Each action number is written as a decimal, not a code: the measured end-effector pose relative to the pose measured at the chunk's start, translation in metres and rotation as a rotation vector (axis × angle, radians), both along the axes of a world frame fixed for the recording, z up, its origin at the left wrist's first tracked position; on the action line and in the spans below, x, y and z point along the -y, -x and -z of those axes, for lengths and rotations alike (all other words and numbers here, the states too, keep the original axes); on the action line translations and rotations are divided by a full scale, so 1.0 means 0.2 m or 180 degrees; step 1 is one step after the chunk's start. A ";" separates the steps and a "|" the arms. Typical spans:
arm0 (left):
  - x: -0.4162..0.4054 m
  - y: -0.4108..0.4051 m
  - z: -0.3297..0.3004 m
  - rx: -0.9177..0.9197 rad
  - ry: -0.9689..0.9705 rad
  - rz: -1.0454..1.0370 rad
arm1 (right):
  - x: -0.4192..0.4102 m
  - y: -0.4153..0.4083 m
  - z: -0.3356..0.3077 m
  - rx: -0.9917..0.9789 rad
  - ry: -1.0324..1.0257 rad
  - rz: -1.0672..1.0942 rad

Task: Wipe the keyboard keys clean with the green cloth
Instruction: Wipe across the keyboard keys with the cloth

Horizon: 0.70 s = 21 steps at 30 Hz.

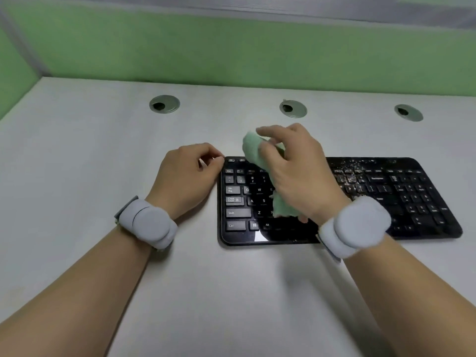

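A black keyboard (386, 197) lies flat on the white desk, right of centre. Pale specks of dirt cover its upper middle keys (353, 173). My right hand (298, 173) hovers over the keyboard's left half, gripping a bunched green cloth (252, 148); one end sticks up past my fingers and the other hangs down by the Z key. My left hand (185, 176) rests on the desk at the keyboard's top left corner, fingers curled, fingertips touching the corner edge. Both wrists wear grey bands.
Three round cable grommets (164, 104) (293, 109) (408, 112) sit in a row at the back of the white desk (77, 150). A green partition wall (231, 47) rises behind it and along the left side.
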<state>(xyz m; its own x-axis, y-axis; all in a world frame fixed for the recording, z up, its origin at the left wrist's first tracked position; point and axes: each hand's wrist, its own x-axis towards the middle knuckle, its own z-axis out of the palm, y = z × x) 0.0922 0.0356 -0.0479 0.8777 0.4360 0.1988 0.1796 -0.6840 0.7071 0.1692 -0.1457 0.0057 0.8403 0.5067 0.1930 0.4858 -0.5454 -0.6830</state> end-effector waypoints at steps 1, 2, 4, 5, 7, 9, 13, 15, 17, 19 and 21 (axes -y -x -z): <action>0.00 0.00 0.00 0.0006 0.0005 -0.0010 | -0.03 0.00 0.01 0.0156 0.0127 -0.0062; -0.01 0.00 0.00 0.0005 -0.0009 -0.0012 | -0.05 0.01 0.01 0.0308 0.0215 -0.0127; -0.01 0.00 0.00 0.0001 -0.0042 0.0016 | -0.09 0.02 0.01 0.0569 0.0355 -0.0252; -0.01 0.01 0.00 0.0000 -0.0056 0.0033 | -0.11 0.03 0.01 0.0671 0.0423 -0.0322; -0.01 0.02 0.00 -0.0004 -0.0071 0.0049 | -0.15 0.04 0.01 0.0880 0.0579 -0.0491; -0.01 0.01 -0.01 0.0000 -0.0061 0.0052 | -0.17 0.05 0.01 0.1068 0.0854 -0.0654; 0.00 0.02 0.00 0.0015 -0.0028 0.0086 | -0.17 0.08 0.03 0.1373 0.1219 -0.0667; 0.00 0.02 0.00 0.0045 -0.0041 0.0123 | -0.15 0.08 0.04 0.1481 0.1241 -0.0603; 0.00 0.01 0.00 0.0097 -0.0044 0.0132 | -0.12 0.08 0.04 0.1554 0.1310 -0.0537; 0.00 0.02 0.00 0.0098 -0.0065 0.0102 | -0.12 0.07 0.05 0.1548 0.1364 -0.0431; 0.00 0.02 0.01 0.0082 -0.0068 0.0083 | -0.10 0.06 0.05 0.1515 0.1423 -0.0319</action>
<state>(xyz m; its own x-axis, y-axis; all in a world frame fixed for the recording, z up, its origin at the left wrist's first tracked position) 0.0888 0.0365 -0.0489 0.8832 0.4085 0.2305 0.1434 -0.7031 0.6965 0.1578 -0.1253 -0.0047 0.6598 0.6954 0.2848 0.7419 -0.6632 -0.0993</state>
